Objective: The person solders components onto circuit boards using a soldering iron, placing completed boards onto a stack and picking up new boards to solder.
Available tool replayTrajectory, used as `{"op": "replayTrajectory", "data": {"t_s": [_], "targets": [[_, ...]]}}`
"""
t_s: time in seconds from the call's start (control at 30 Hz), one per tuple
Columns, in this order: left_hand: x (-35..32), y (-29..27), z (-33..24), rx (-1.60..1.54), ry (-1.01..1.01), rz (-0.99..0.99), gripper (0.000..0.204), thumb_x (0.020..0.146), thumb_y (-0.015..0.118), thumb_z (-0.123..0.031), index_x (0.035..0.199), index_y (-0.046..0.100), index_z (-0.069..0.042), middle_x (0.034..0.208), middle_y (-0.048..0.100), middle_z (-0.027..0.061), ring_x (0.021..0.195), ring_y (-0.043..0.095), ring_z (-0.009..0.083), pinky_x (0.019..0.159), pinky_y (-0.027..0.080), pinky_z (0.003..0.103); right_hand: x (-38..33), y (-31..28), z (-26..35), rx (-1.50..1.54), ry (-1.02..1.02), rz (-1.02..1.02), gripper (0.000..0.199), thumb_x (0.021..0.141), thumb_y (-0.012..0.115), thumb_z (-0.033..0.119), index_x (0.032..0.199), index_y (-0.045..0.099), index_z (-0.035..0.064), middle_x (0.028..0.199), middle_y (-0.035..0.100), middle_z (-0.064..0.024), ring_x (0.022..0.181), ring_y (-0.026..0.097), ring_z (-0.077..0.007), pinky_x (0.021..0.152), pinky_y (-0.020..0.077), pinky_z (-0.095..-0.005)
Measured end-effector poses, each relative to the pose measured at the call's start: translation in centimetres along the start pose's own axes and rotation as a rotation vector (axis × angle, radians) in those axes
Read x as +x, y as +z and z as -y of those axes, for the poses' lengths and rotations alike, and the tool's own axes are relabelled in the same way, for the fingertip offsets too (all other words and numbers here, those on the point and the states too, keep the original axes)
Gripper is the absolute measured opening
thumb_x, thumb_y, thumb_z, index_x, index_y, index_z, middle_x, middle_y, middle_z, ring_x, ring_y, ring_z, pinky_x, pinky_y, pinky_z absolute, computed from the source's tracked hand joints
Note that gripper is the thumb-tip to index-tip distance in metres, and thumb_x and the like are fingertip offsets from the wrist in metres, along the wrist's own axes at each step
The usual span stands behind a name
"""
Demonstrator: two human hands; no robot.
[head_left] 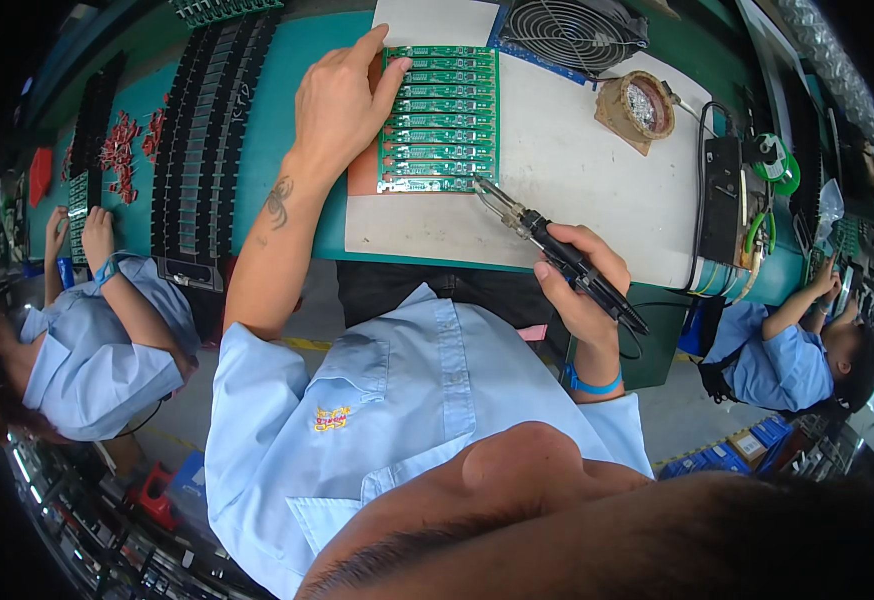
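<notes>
A green circuit board panel, made up of several narrow strips, lies on a pale sheet on the bench. My left hand rests at the panel's upper left edge. Its thumb touches the board, and the index finger stretches out apart from it. A black soldering iron with a thin metal guide beside its tip is wrapped in the fingers of my right hand. The tip meets the lowest strip near its right end, close to the board's lower right corner.
Behind the panel stands a black fan. A round pot with silvery bits, a black box with cables and green-handled pliers are to the right. Leftward are black slotted racks and red parts. Co-workers sit on both sides.
</notes>
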State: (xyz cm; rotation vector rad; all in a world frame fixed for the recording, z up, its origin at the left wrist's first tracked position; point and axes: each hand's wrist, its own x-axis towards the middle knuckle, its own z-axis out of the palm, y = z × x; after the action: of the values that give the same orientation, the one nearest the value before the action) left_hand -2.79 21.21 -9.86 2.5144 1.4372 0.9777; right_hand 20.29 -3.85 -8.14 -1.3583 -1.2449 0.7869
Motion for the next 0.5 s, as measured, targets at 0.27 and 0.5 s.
{"op": "replayTrajectory", "data": {"t_s": [0.27,0.5], "targets": [[0.01,0.39,0.41,0.05,0.055,-0.06,0.045,0.098,0.075,-0.032,0.132,0.07,-0.003,0.104,0.079,0.0115,0.092,0.073,0.0274,0.083,0.058,0.037,0.16,-0.09,0.21,-0.005,-0.009,0.024,0.042,0.075,0.08,-0.004,0.116,0.073,-0.0043,0.093,0.074,-0.0127,0.075,0.062,-0.0194,0.07,0.0495,-0.0281],[-0.04,0.3,0.49,0.055,0.01,-0.016,0.049,0.098,0.075,-0.031,0.135,0.068,0.0,0.111,0.08,0.0095,0.094,0.073,0.0265,0.085,0.059,0.036,0.2,-0.01,0.34,0.003,-0.008,0.022,0.042,0.074,0.08,-0.003,0.116,0.073,-0.0043,0.094,0.074,-0.0131,0.075,0.062,-0.0197,0.071,0.05,-0.0283]]}}
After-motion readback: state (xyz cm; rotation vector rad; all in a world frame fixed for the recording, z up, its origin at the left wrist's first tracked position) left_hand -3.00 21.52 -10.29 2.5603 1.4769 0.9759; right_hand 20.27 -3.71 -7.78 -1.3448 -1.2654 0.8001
